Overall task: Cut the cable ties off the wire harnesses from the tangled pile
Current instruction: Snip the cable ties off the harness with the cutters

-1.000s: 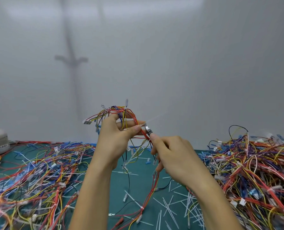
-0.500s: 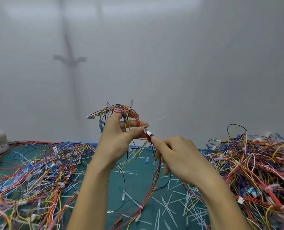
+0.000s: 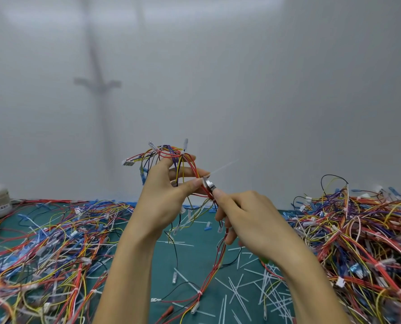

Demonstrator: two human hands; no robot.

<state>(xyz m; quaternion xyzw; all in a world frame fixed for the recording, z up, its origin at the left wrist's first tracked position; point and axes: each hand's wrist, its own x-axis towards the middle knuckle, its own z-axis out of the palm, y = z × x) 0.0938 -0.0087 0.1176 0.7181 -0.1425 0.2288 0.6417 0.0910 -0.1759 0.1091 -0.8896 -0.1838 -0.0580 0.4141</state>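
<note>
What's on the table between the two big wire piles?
Head view: cut white cable ties lie scattered on the green mat, and the held harness dangles there.

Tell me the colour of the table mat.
The mat is teal green; the head view shows it best.

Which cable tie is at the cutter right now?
The white tie whose tail sticks up-right from the cutter tip; the loose ones lie flat on the green mat.

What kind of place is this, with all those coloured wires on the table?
Probably a workbench in a wiring or electronics workshop. Tangled wire harnesses are heaped on a green mat, cut cable ties litter it, and the left hand holds one harness while the right hand grips a small cutter.
</note>
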